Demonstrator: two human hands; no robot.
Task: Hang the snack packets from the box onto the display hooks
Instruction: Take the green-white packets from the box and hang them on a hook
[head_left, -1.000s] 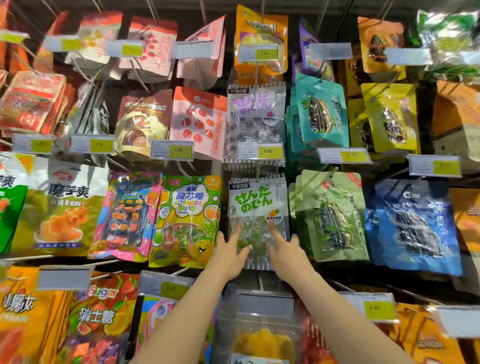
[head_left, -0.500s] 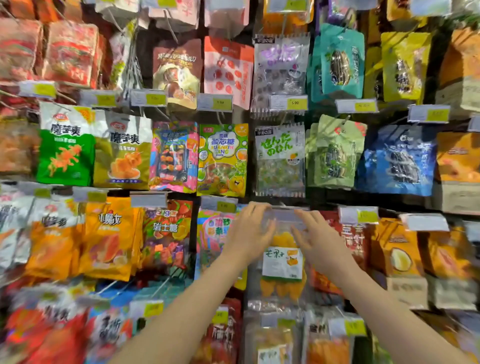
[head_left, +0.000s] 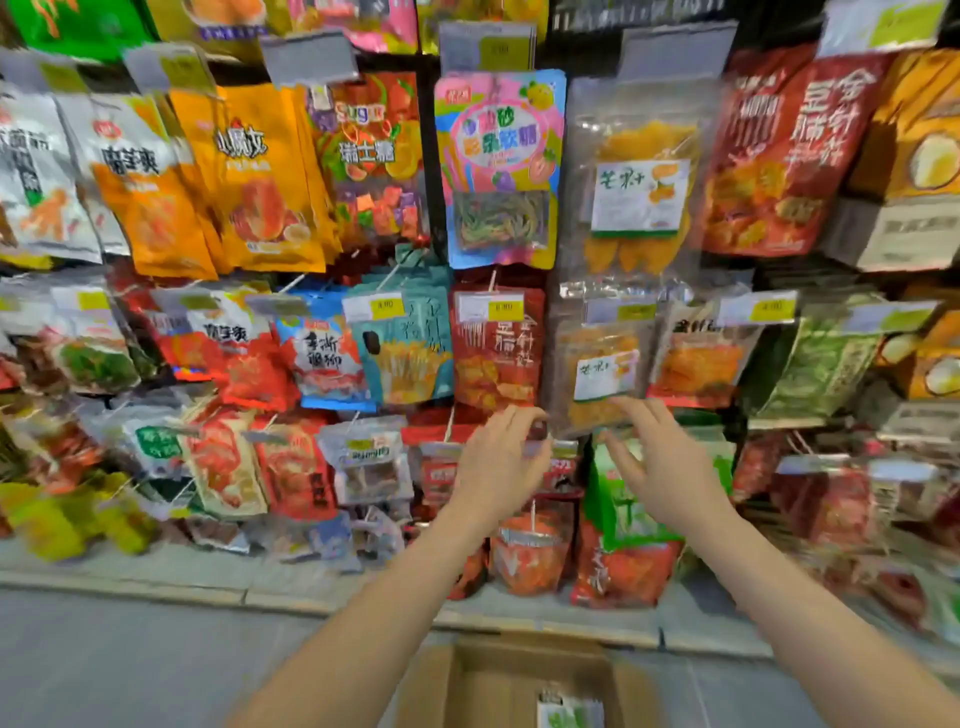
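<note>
While both empty hands, left hand (head_left: 501, 457) and right hand (head_left: 657, 467), spread open, the mango packet (head_left: 602, 374) hangs upright.

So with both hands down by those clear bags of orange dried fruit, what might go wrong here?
The left hand and right hand sit at the bottom edge of the clear dried-fruit packet. The hooks are crowded, so a nudge could knock the red packet beside it loose. Neither hand looks closed on anything, so a packet could slip toward the cardboard box or the floor. The picture is blurred, so this is a guess.
</note>
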